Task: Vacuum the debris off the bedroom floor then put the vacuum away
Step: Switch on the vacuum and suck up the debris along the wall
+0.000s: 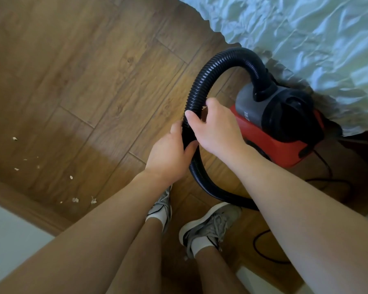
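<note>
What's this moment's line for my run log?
left hand: grips hose | right hand: grips hose | debris: on floor | vacuum: beside bed

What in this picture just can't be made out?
Head view:
- Hose end: hidden behind the right forearm; no nozzle shows.
- Hose between the left hand and right hand: covered by their fingers.
- Vacuum lettering: too blurred to read.
- Cord plug: nowhere in frame.
- Debris: too small to identify.
</note>
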A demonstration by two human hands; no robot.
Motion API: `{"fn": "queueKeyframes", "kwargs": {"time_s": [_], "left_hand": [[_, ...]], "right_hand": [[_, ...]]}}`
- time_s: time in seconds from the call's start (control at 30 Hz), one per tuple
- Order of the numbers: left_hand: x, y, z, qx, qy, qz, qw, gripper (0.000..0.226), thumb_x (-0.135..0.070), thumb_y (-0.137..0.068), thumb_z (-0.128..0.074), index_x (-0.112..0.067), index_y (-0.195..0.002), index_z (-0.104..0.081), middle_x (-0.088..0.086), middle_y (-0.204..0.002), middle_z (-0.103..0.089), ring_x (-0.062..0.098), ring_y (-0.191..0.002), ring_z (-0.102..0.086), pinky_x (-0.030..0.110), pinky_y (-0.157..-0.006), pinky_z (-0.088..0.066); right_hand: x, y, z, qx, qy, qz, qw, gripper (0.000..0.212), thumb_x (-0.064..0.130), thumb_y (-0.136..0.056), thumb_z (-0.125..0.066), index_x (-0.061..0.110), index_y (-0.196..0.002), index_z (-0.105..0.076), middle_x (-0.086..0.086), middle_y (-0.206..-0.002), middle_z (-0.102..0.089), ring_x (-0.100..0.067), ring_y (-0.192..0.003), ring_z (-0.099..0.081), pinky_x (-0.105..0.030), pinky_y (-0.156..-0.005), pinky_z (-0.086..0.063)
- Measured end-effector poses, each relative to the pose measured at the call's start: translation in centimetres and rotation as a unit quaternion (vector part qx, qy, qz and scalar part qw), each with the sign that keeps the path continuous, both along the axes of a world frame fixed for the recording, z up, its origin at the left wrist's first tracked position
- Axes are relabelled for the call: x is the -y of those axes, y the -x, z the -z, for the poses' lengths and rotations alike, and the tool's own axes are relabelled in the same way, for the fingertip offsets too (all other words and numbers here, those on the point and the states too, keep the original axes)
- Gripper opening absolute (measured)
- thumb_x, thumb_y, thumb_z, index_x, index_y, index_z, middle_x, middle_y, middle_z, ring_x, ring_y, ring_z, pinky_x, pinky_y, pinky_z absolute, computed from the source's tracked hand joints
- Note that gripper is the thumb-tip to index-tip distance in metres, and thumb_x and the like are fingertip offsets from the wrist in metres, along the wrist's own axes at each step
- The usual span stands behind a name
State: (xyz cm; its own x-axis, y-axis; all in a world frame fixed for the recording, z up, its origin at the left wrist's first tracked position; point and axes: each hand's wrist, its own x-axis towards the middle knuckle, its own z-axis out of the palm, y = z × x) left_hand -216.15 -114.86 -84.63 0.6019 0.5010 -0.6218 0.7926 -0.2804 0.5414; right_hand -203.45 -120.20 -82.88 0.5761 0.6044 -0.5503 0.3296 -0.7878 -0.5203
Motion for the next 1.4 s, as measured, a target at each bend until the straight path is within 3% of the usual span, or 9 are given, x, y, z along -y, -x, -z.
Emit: {"fn": "queueKeyframes", "kwargs": {"time_s": [0.17, 0.4, 0.57, 0.67, 0.77, 0.93, 1.1, 1.23, 1.4], "left_hand": [[0.3, 0.2, -0.5, 0.050, 0.044, -0.035, 0.997, 0.067, -0.036, -0.099, -0.062, -0.022, -0.155, -0.027, -0.012, -0.113, -0.062, 0.003, -0.093, -0.060, 0.021, -0.073, -0.050], [0.8, 0.6, -1.2, 0.067, 0.086, -0.065, 0.992, 0.075, -0.033, -0.097, -0.067, -0.026, -0.156, -0.021, -0.015, -0.106, -0.061, -0.003, -0.084, -0.062, 0.011, -0.064, -0.050], [0.5, 1.1, -1.8, 0.077, 0.105, -0.076, 0.989, 0.074, -0.030, -0.097, -0.067, -0.026, -0.156, -0.023, -0.026, -0.096, -0.055, -0.007, -0.085, -0.061, 0.011, -0.071, -0.052], [-0.1, 1.0, -2.0, 0.086, 0.095, -0.070, 0.989, 0.072, -0.030, -0.097, -0.067, -0.025, -0.156, -0.024, -0.027, -0.095, -0.054, -0.014, -0.084, -0.056, 0.007, -0.068, -0.047], [-0.8, 0.7, -2.2, 0.099, 0.084, -0.073, 0.989, 0.072, -0.030, -0.096, -0.068, -0.025, -0.155, -0.027, -0.028, -0.096, -0.055, -0.016, -0.084, -0.055, 0.004, -0.067, -0.046], [-1.3, 0.2, -2.6, 0.110, 0.077, -0.079, 0.988, 0.073, -0.033, -0.093, -0.072, -0.023, -0.153, -0.032, -0.026, -0.103, -0.057, -0.008, -0.087, -0.059, 0.005, -0.072, -0.045], [-0.4, 1.2, -2.6, 0.097, 0.123, -0.121, 0.980, 0.075, -0.033, -0.094, -0.071, -0.028, -0.154, -0.028, -0.024, -0.108, -0.058, -0.007, -0.097, -0.060, 0.007, -0.073, -0.049], [1.0, 1.9, -2.5, 0.084, 0.137, -0.119, 0.980, 0.081, -0.028, -0.093, -0.073, -0.031, -0.156, -0.022, -0.012, -0.128, -0.061, 0.005, -0.115, -0.061, 0.025, -0.092, -0.056], [0.9, 1.0, -2.3, 0.081, 0.134, -0.117, 0.981, 0.071, -0.020, -0.097, -0.067, -0.027, -0.154, -0.026, -0.018, -0.114, -0.059, -0.001, -0.099, -0.062, 0.024, -0.089, -0.058]], "right_hand": [[-0.7, -0.9, -0.7, -0.014, -0.032, 0.037, 0.999, 0.031, 0.049, -0.096, -0.054, 0.018, -0.103, -0.055, 0.007, -0.085, -0.062, -0.011, -0.081, -0.062, -0.038, -0.076, -0.056], [-2.3, -2.7, -2.2, -0.032, -0.094, 0.106, 0.989, 0.029, 0.045, -0.096, -0.056, 0.017, -0.105, -0.060, 0.009, -0.082, -0.064, -0.003, -0.076, -0.061, -0.024, -0.068, -0.048], [-2.9, -3.4, -2.5, -0.050, -0.128, 0.147, 0.980, 0.031, 0.045, -0.096, -0.055, 0.017, -0.106, -0.063, 0.009, -0.082, -0.067, -0.003, -0.078, -0.064, -0.030, -0.078, -0.054], [-2.6, -3.0, -2.6, -0.054, -0.141, 0.151, 0.977, 0.033, 0.045, -0.098, -0.055, 0.017, -0.115, -0.063, 0.011, -0.071, -0.064, 0.003, -0.069, -0.060, -0.025, -0.075, -0.052], [-1.9, -1.9, -2.8, -0.052, -0.128, 0.123, 0.983, 0.034, 0.047, -0.094, -0.059, 0.021, -0.117, -0.063, 0.011, -0.077, -0.069, 0.005, -0.074, -0.064, -0.021, -0.075, -0.053], [-1.6, -0.9, -2.8, -0.055, -0.116, 0.093, 0.987, 0.032, 0.051, -0.085, -0.065, 0.023, -0.101, -0.062, 0.008, -0.086, -0.072, -0.005, -0.083, -0.070, -0.039, -0.080, -0.059], [-2.3, -1.6, -3.0, -0.032, -0.120, 0.087, 0.988, 0.031, 0.049, -0.088, -0.065, 0.019, -0.097, -0.062, 0.008, -0.083, -0.071, -0.004, -0.079, -0.068, -0.037, -0.079, -0.058], [-3.3, -2.5, -3.1, -0.041, -0.138, 0.108, 0.984, 0.032, 0.048, -0.088, -0.066, 0.018, -0.097, -0.063, 0.005, -0.085, -0.073, -0.005, -0.080, -0.069, -0.036, -0.080, -0.058], [-4.3, -3.9, -3.3, -0.047, -0.158, 0.132, 0.977, 0.036, 0.051, -0.085, -0.065, 0.018, -0.099, -0.064, 0.005, -0.089, -0.073, -0.005, -0.084, -0.070, -0.038, -0.084, -0.058]]}}
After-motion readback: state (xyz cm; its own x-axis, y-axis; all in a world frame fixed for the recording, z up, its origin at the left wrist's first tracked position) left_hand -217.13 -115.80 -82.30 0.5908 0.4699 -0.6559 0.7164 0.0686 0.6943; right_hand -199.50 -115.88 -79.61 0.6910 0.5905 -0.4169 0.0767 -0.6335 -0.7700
